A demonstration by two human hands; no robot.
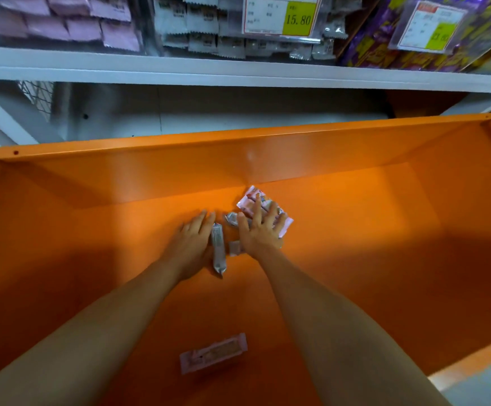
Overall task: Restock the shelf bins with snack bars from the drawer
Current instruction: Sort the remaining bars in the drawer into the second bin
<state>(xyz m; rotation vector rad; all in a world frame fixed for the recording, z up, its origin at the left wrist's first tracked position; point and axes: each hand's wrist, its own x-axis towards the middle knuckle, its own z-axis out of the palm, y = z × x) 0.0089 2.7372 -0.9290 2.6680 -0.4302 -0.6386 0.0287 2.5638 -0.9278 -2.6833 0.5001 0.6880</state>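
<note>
I look down into the orange drawer (62,230), which fills the middle and lower part of the frame, and both bare forearms reach to its centre. The left hand (193,244) lies flat with its fingers straight and grips nothing; a silver snack bar (218,253) lies along its right edge, touching it. The right hand (260,232) is spread wide, fingers straight, pressing down on a cluster of pink-and-white snack bars (250,200) just right of centre near the drawer's back wall. A small crumpled silver wrapper (232,219) sits between the two hands. One pink bar (213,353) lies alone at lower centre, well apart from the rest. Along the top, above the white shelf edge (238,71), are pink packs (62,22), white packs (200,24), purple packs (370,48) and a price tag (282,16) reading 15.80.
</note>
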